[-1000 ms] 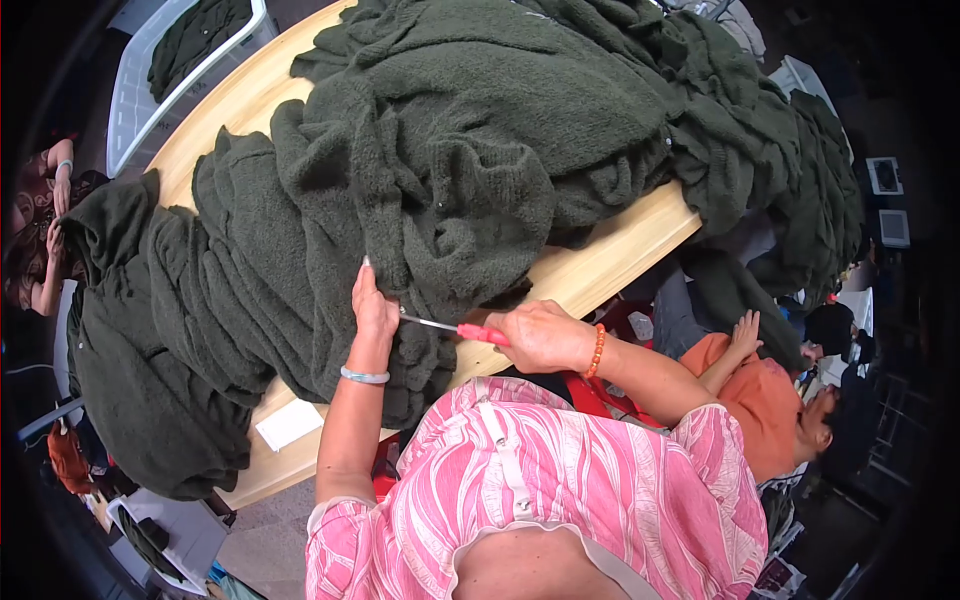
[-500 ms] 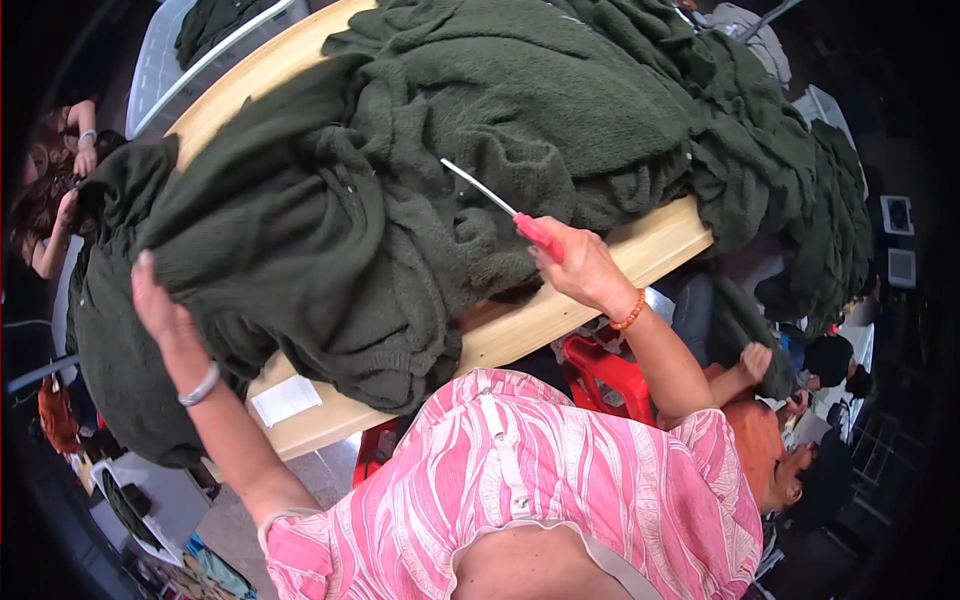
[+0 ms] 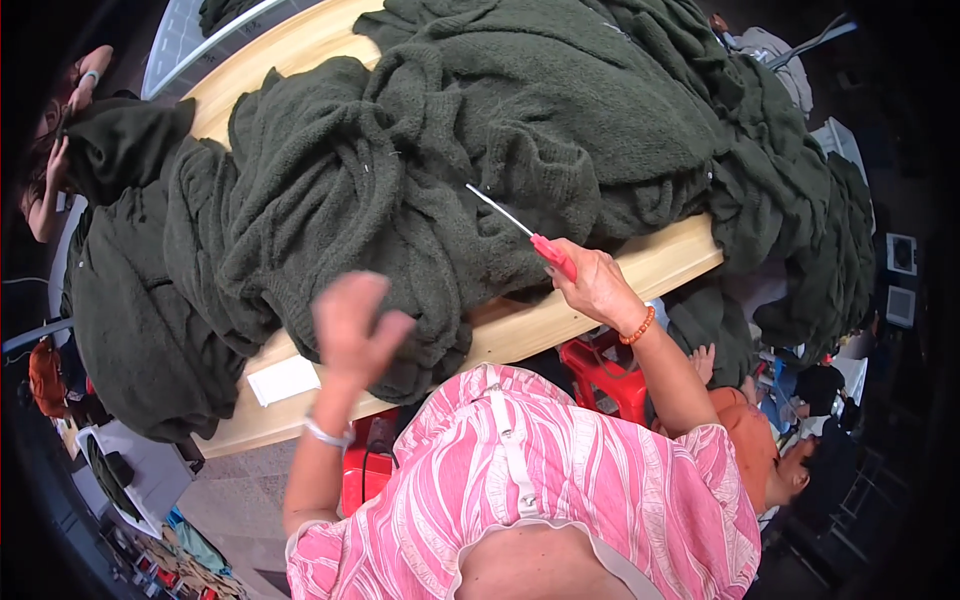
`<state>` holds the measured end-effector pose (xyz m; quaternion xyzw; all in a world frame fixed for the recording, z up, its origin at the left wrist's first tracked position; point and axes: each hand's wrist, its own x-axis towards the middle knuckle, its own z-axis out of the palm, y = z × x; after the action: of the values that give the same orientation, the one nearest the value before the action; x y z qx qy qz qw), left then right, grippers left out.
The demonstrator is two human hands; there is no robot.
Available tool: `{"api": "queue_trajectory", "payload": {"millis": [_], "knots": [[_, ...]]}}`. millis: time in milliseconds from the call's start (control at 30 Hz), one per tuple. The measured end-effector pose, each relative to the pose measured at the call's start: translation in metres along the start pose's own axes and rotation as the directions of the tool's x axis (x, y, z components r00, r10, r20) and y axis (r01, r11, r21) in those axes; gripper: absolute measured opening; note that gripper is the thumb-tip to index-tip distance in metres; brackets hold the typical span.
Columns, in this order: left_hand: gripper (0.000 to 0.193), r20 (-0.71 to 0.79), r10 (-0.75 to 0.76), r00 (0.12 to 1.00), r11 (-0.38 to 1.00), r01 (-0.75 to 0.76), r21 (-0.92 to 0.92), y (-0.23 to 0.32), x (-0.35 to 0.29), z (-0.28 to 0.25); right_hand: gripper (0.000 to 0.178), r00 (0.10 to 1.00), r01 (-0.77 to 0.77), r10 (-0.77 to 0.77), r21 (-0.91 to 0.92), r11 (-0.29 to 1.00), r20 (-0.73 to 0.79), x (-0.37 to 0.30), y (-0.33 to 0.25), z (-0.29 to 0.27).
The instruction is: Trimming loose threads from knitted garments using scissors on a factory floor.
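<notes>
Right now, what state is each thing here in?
Slim metal tool with red handle: held, pointing up-left
Right hand: gripping that tool
Left hand: open, empty, blurred
Dark green knit fabric: heaped, rumpled
Pale wooden table: partly covered
White rectangular paper: lying flat
White plastic crate: partly out of view

Dark green cloth [image 3: 310, 215] here, pale tan table [image 3: 650, 266], red handle [image 3: 553, 257], orange bracelet [image 3: 638, 327], and that shirt [image 3: 440, 465]: pink with white swirls!

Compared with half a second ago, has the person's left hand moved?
Yes, to the right: judged against the white paper on the wooden table, the left hand was beyond the paper's left edge then and is past its right edge now.
</notes>
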<state>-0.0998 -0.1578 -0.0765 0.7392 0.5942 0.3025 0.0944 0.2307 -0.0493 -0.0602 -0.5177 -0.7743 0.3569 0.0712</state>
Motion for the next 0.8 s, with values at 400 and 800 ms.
{"api": "queue_trajectory", "payload": {"millis": [400, 800], "knots": [[0.033, 0.633, -0.559, 0.535, -0.148, 0.687, -0.712, -0.032, -0.027, 0.043, 0.026, 0.996, 0.084, -0.082, -0.058, 0.995, 0.034, -0.01, -0.002, 0.003], [0.038, 0.713, -0.594, 0.373, -0.573, 0.426, -0.7, -0.003, -0.056, 0.092, 0.021, 0.801, 0.308, -0.189, -0.119, 0.944, 0.568, -0.051, -0.054, 0.021]]}}
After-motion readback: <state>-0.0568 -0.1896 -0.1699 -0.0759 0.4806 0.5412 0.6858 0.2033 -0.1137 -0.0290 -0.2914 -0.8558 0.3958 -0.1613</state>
